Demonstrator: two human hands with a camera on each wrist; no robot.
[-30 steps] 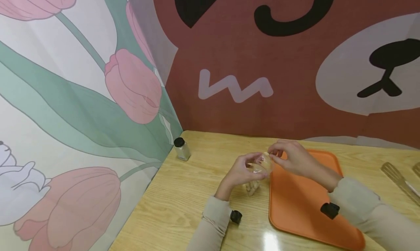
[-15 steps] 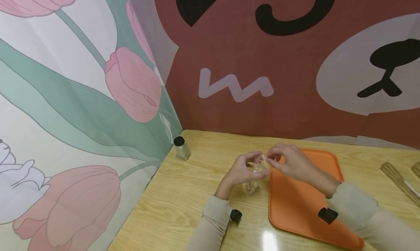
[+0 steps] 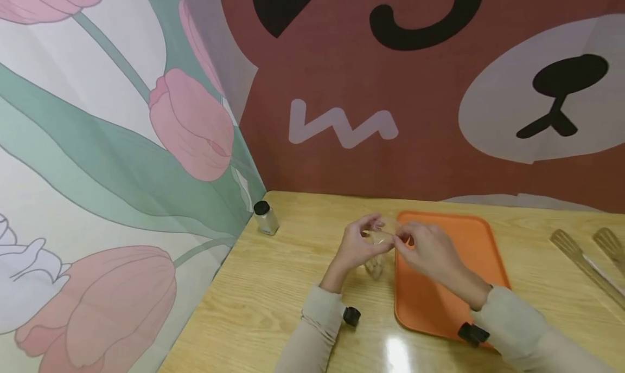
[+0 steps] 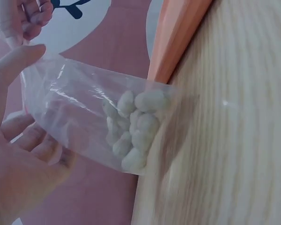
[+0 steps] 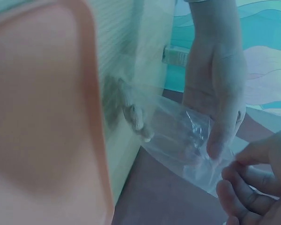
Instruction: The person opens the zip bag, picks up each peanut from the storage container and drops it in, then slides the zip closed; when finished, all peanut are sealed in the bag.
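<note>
A clear plastic bag (image 4: 79, 89) stands upright on the wooden table, with several pale, lumpy pieces like unshelled peanuts (image 4: 136, 126) in its bottom. My left hand (image 3: 358, 242) holds the bag's upper part, thumb on one side and curved fingers on the other. Close to that thumb's tip, my right hand (image 3: 429, 248) pinches the edge of the bag's mouth between thumb and fingers. In the right wrist view the bag (image 5: 178, 136) stretches from the peanuts up to both hands.
An orange tray (image 3: 439, 302) lies right of the bag, partly under my right forearm. A black-capped jar (image 3: 266, 219) stands at the table's back left corner. Two slotted spatulas (image 3: 568, 245) lie at the far right. Printed cloth walls border the table.
My right hand has moved along the bag's rim, from its far side to the near side by the left thumb. The left hand keeps its hold; the head view has shifted slightly.
</note>
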